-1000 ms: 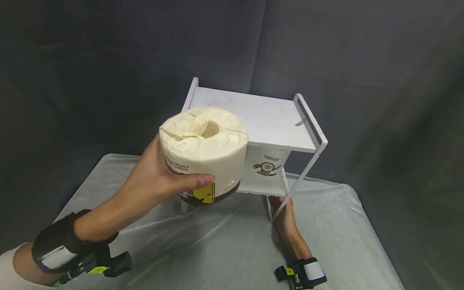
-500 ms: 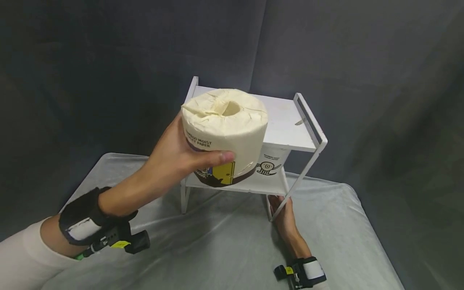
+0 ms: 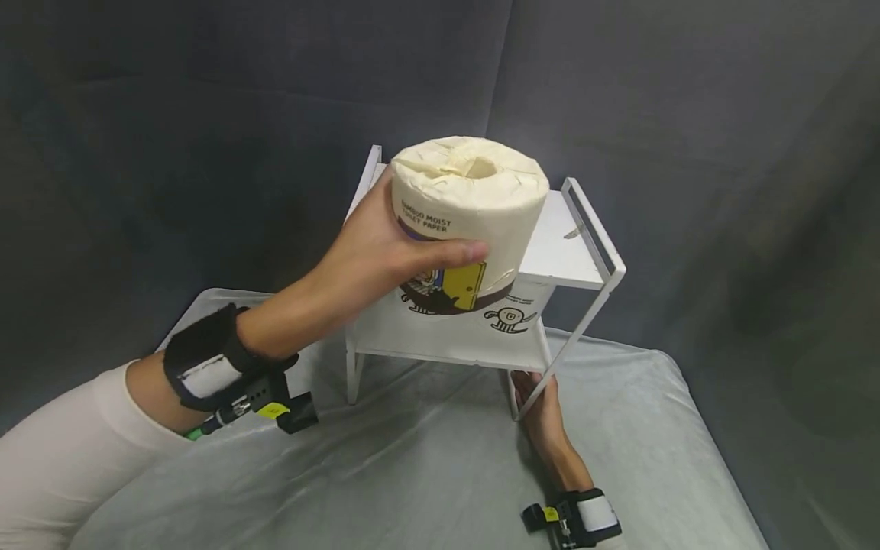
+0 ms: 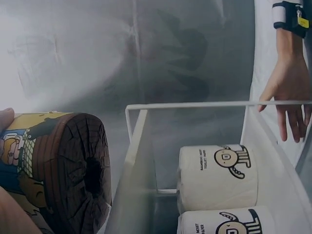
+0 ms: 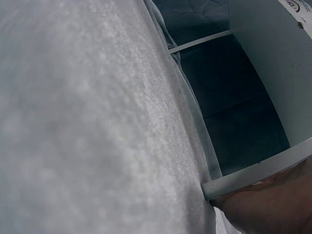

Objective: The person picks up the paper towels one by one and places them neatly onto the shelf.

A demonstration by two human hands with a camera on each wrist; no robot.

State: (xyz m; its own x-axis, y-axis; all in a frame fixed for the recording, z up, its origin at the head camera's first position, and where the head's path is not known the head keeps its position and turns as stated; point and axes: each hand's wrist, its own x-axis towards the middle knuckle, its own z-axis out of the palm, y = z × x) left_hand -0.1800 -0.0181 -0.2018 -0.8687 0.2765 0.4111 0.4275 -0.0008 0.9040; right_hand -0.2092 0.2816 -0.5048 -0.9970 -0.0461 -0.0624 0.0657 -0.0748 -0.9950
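Note:
In the head view, my left hand (image 3: 378, 248) grips a wrapped toilet paper roll (image 3: 474, 206) from its left side, thumb across the front. The roll is held upright in the air, overlapping the top board of a white two-tier rack (image 3: 567, 248). Its dark underside shows in the left wrist view. Two more toilet paper rolls, one nearer (image 4: 219, 178) and one beside it (image 4: 234, 224), stand on the lower shelf. My right hand (image 3: 541, 412) touches the rack's right front leg near the cloth, its fingers straight in the left wrist view.
A grey cloth (image 3: 412, 466) covers the table under the rack. Dark grey curtains (image 3: 206, 137) hang behind and at the sides. The rack's raised side rail (image 3: 594, 229) stands above its top board on the right.
My left hand has carried the toilet paper roll up and to the right, from the rack's front left to over its top board. My right hand stays at the leg.

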